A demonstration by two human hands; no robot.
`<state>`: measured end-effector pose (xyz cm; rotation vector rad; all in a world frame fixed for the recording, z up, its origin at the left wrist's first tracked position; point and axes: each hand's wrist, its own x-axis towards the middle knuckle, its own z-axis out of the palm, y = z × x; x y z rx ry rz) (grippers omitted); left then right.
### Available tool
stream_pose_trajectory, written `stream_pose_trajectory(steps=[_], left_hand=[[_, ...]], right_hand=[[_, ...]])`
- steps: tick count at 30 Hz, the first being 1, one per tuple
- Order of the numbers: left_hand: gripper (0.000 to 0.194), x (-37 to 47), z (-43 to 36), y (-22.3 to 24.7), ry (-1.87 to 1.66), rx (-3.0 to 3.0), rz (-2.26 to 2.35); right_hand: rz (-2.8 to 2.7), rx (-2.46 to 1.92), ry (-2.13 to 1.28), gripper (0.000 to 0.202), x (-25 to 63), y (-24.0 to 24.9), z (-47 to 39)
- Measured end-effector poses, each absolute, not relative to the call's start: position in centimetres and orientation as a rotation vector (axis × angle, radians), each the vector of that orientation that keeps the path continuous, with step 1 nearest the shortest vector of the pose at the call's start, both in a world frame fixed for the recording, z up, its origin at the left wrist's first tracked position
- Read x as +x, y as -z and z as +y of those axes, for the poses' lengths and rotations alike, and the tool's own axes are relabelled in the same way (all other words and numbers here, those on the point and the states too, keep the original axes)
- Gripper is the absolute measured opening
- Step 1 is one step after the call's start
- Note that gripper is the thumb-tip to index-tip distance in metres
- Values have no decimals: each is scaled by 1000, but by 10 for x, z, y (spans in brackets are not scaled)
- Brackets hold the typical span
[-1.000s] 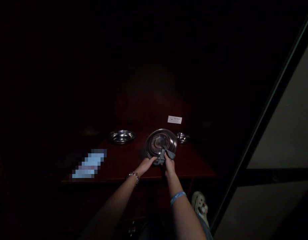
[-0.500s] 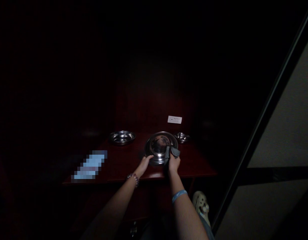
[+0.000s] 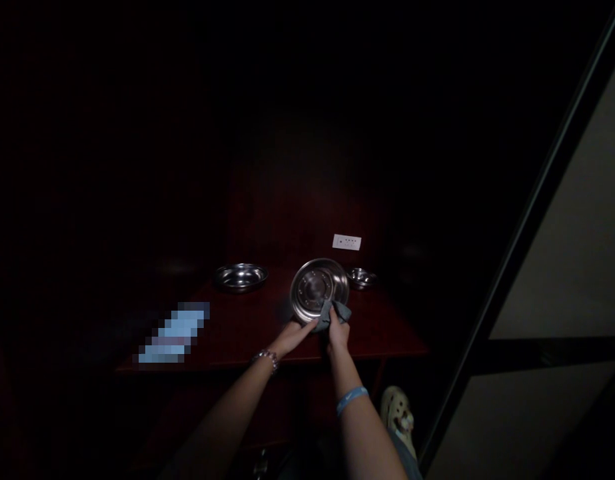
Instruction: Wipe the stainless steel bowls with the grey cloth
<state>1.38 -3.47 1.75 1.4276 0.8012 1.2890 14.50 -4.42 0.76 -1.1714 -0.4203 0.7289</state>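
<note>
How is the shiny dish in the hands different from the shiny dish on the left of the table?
The held dish is tilted up toward the camera, but the left dish sits flat on the table. A gray cloth is against the held dish, while none touches the left dish. Both are round, shiny and look like metal.

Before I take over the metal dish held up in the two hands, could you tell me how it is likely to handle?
The metal dish is probably stiff, since its round rim keeps its shape while tilted. Its shiny, smooth surface may be slippery. Its wide, shallow form suggests it would sit steadily rather than tip.
</note>
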Motion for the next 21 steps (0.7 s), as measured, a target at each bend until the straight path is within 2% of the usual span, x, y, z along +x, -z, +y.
stream_pose_trajectory(steps=[5,10,16,21], left_hand=[[30,10,-25,-12,-1181,1478,822],[35,6,-15,-11,-1163,1469,826],[41,5,-7,-15,-1430,1123,841],[54,4,-9,-16,-1400,1182,807]], right_hand=[[-409,-1101,-934,29,131,-14,-49],[-421,-1007,-1042,28,132,-10,-50],[-497,-1013,-898,29,144,-12,-41],[-494,-1004,-747,31,148,-15,-39]])
